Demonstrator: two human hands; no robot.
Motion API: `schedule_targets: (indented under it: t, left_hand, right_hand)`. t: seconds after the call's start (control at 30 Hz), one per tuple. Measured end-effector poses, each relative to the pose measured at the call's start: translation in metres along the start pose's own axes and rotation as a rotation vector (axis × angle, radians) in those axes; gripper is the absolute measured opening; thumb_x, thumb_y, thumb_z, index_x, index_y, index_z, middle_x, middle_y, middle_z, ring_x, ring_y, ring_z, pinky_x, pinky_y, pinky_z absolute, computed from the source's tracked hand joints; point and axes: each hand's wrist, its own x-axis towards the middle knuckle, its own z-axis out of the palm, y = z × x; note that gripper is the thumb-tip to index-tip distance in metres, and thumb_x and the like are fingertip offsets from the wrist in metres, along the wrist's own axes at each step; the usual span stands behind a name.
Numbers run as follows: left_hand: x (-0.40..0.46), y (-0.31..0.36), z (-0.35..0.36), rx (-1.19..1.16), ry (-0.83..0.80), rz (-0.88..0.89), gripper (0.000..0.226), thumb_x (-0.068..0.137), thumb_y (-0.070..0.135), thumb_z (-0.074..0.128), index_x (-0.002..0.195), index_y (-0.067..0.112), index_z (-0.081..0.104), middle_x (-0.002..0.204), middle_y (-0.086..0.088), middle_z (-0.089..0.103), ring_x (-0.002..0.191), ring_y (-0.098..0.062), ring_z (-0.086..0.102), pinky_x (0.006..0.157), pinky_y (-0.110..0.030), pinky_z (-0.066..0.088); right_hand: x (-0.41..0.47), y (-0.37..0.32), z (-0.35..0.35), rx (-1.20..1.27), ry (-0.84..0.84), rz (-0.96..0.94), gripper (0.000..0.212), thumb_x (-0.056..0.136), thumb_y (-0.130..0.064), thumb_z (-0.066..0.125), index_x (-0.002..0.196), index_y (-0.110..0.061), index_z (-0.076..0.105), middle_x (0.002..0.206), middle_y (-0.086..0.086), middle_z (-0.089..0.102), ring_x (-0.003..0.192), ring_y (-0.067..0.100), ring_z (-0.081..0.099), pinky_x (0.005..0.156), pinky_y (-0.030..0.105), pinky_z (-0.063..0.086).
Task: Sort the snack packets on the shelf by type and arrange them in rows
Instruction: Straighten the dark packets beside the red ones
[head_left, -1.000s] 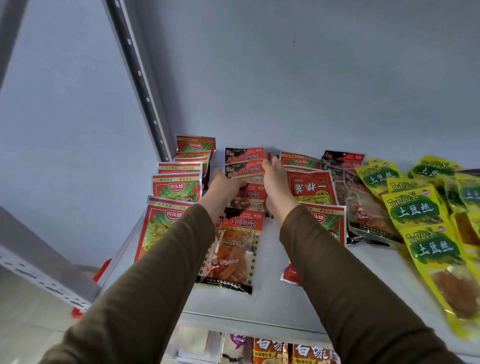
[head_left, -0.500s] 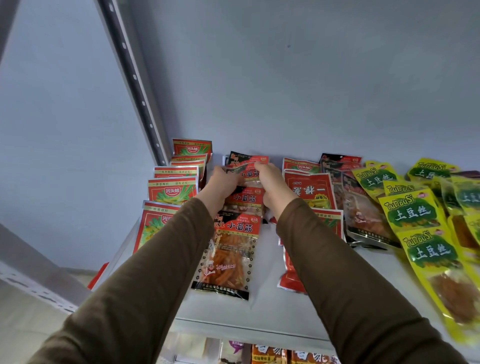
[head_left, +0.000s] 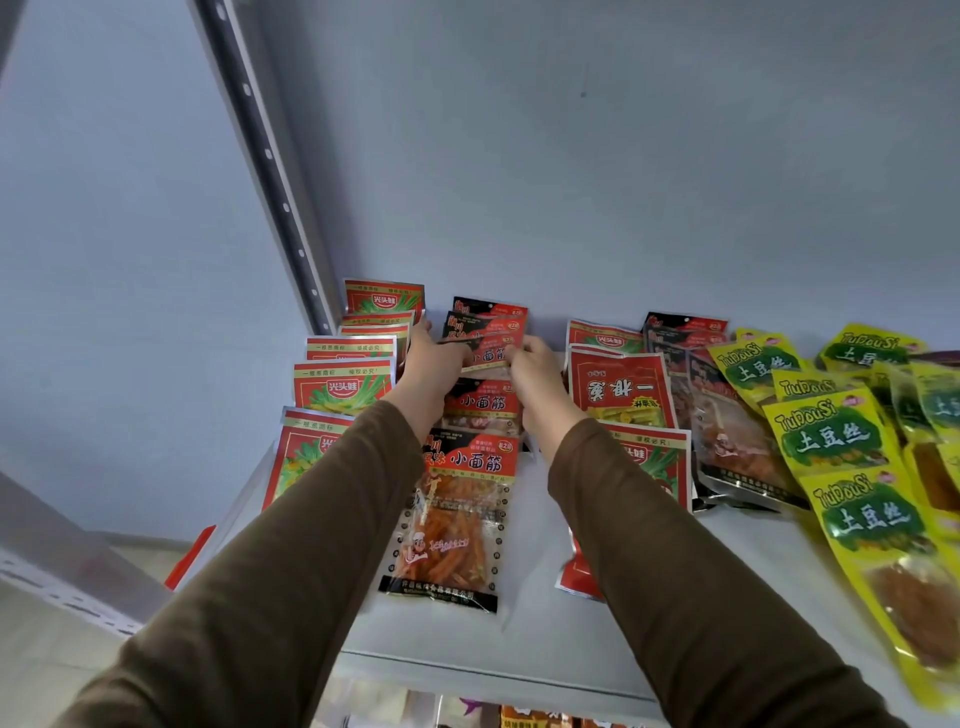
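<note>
head | left hand (head_left: 435, 358) and right hand (head_left: 535, 370) pinch opposite edges of one red-black packet (head_left: 485, 354) in the middle row on the shelf (head_left: 545, 639) | red-green packets (head_left: 343, 387) left, yellow packets (head_left: 826, 431) right

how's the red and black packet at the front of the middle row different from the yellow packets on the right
The red-and-black plastic packet has a clear window showing orange strips; the yellow plastic packets with green labels are longer and narrower. The red-and-black one lies straight toward the shelf's front edge, while the yellow ones lie slanted and overlapping. Both lie flat on the white shelf, untouched by either hand.
</note>
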Motion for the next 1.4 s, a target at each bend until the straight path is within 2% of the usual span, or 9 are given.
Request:
schedule_targets:
  t: [0.2, 0.47, 0.63, 0.83, 0.9, 1.03, 1.2, 1.33, 1.4]
  left_hand:
    - [0.001, -0.004, -0.003, 0.051, -0.046, 0.046, 0.082, 0.104, 0.006, 0.056, 0.163, 0.035, 0.008, 0.144, -0.009, 0.054, 0.093, -0.019, 0.068, 0.056, -0.031, 0.053]
    - [0.005, -0.010, -0.006, 0.039, -0.003, 0.004, 0.064, 0.106, 0.012, 0.051, 0.161, 0.029, 0.022, 0.103, -0.003, 0.065, 0.090, -0.020, 0.069, 0.064, -0.035, 0.054]
    - [0.005, -0.012, -0.009, 0.046, 0.002, -0.004, 0.038, 0.107, 0.014, 0.050, 0.144, 0.017, 0.045, 0.110, -0.008, 0.069, 0.095, -0.025, 0.070, 0.074, -0.039, 0.058]
    - [0.004, -0.012, -0.009, 0.056, 0.009, 0.016, 0.024, 0.107, 0.013, 0.048, 0.129, 0.022, 0.048, 0.099, -0.003, 0.064, 0.086, -0.018, 0.065, 0.063, -0.033, 0.050]
    - [0.005, -0.011, -0.007, 0.081, 0.005, 0.011, 0.017, 0.107, 0.013, 0.050, 0.119, 0.024, 0.046, 0.096, -0.002, 0.063, 0.084, -0.018, 0.064, 0.061, -0.032, 0.049]
    - [0.004, -0.007, -0.008, 0.128, -0.001, 0.019, 0.022, 0.107, 0.012, 0.049, 0.127, 0.020, 0.047, 0.094, -0.003, 0.061, 0.080, -0.017, 0.061, 0.057, -0.031, 0.045]
    - [-0.015, 0.006, -0.014, 0.202, -0.055, 0.035, 0.042, 0.107, 0.021, 0.052, 0.146, 0.022, 0.038, 0.101, -0.004, 0.061, 0.089, -0.022, 0.065, 0.069, -0.040, 0.055]
    - [-0.066, 0.004, -0.031, 0.257, -0.157, 0.274, 0.034, 0.106, 0.027, 0.054, 0.127, 0.051, 0.041, 0.095, 0.015, 0.060, 0.072, -0.008, 0.073, 0.053, -0.021, 0.055]
    - [-0.094, -0.016, -0.038, 0.352, -0.235, 0.438, 0.037, 0.107, 0.030, 0.052, 0.125, 0.060, 0.037, 0.128, 0.011, 0.061, 0.102, -0.003, 0.072, 0.071, -0.028, 0.064]
  right_hand:
    - [-0.005, 0.000, 0.000, -0.096, 0.017, -0.156, 0.048, 0.108, -0.016, 0.045, 0.154, -0.027, 0.037, 0.139, 0.000, 0.057, 0.120, 0.022, 0.061, 0.097, 0.047, 0.057]
    - [-0.010, 0.009, -0.002, -0.039, 0.093, -0.052, 0.019, 0.103, -0.037, 0.055, 0.098, -0.019, 0.057, 0.106, 0.011, 0.069, 0.099, 0.031, 0.069, 0.092, 0.053, 0.057]
    - [-0.007, 0.002, 0.002, 0.039, 0.068, 0.052, 0.010, 0.107, -0.018, 0.047, 0.104, -0.016, 0.055, 0.116, 0.020, 0.067, 0.111, 0.041, 0.066, 0.097, 0.060, 0.053]
    - [-0.006, 0.001, 0.000, 0.075, 0.012, 0.108, 0.016, 0.106, -0.006, 0.045, 0.103, -0.018, 0.055, 0.096, 0.006, 0.065, 0.081, 0.022, 0.068, 0.053, 0.029, 0.056]
    - [-0.006, 0.001, 0.002, 0.135, 0.022, 0.117, 0.013, 0.106, -0.008, 0.044, 0.107, -0.017, 0.054, 0.101, 0.009, 0.067, 0.081, 0.023, 0.069, 0.049, 0.026, 0.054]
    - [-0.008, 0.000, 0.003, 0.177, 0.020, 0.142, 0.017, 0.107, -0.009, 0.045, 0.120, -0.017, 0.050, 0.106, 0.009, 0.067, 0.084, 0.024, 0.071, 0.056, 0.031, 0.057]
    - [-0.009, -0.005, -0.003, 0.140, 0.025, 0.159, 0.020, 0.106, -0.010, 0.045, 0.124, -0.019, 0.046, 0.111, 0.011, 0.066, 0.096, 0.028, 0.072, 0.079, 0.043, 0.062]
    - [-0.015, -0.007, -0.010, 0.140, -0.053, 0.118, 0.020, 0.106, -0.014, 0.050, 0.126, -0.017, 0.047, 0.113, 0.012, 0.068, 0.101, 0.030, 0.072, 0.084, 0.044, 0.061]
    - [-0.018, -0.004, -0.013, 0.112, -0.114, 0.067, 0.013, 0.105, -0.016, 0.052, 0.118, -0.014, 0.055, 0.111, 0.011, 0.070, 0.099, 0.028, 0.072, 0.081, 0.041, 0.060]
